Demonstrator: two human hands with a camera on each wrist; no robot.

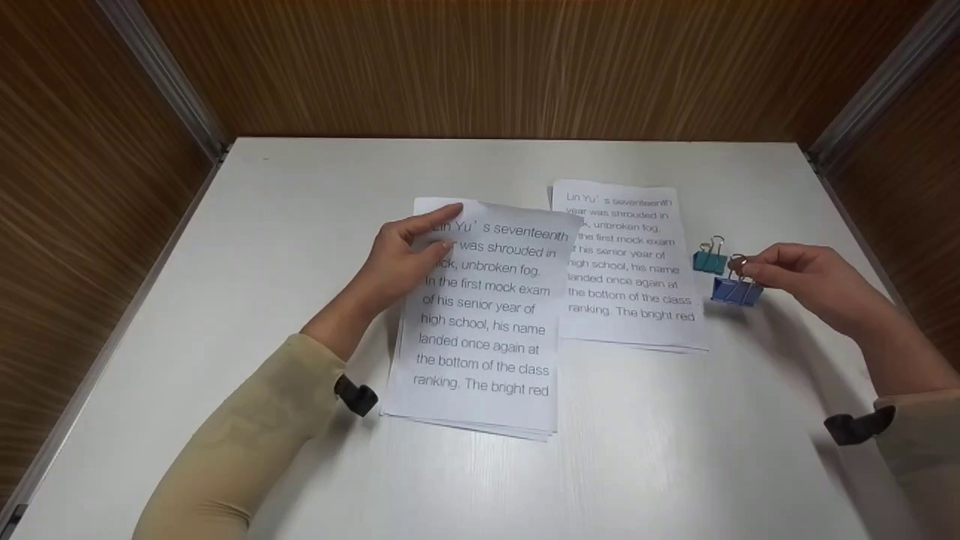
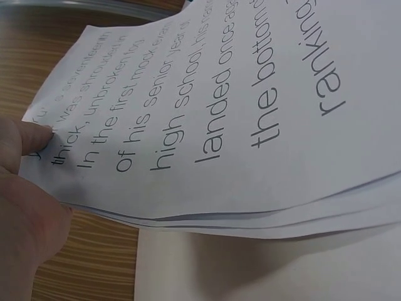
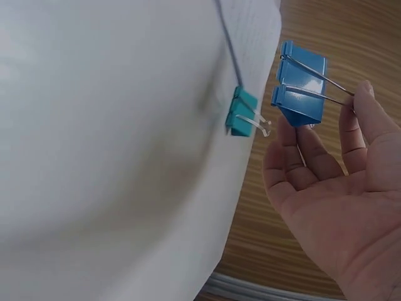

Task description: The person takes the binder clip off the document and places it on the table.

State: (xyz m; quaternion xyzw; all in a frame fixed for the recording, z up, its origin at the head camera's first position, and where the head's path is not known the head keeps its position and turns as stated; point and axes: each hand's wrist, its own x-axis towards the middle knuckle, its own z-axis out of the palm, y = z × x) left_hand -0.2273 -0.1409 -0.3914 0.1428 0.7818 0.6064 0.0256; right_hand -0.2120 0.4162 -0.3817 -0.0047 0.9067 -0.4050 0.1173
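My left hand (image 1: pixel 405 255) grips the upper left edge of a stack of printed paper (image 1: pixel 480 322). In the left wrist view, the thumb (image 2: pixel 34 137) lies on the top sheet, and the stack's layered edges (image 2: pixel 188 221) show above the table. My right hand (image 1: pixel 817 281) pinches the wire handles of a blue binder clip (image 1: pixel 737 291) between thumb and fingers. In the right wrist view, this blue clip (image 3: pixel 304 81) hangs apart from any paper. Just behind it, a teal binder clip (image 1: pixel 709 261) sits by the right edge of a second printed stack (image 1: pixel 626 262).
The white table (image 1: pixel 300 187) has wood-grain panels (image 1: pixel 525 67) at its back and both sides. The held stack's upper right corner overlaps the second stack's left side. Black wrist cameras (image 1: pixel 355 395) are strapped on both forearms.
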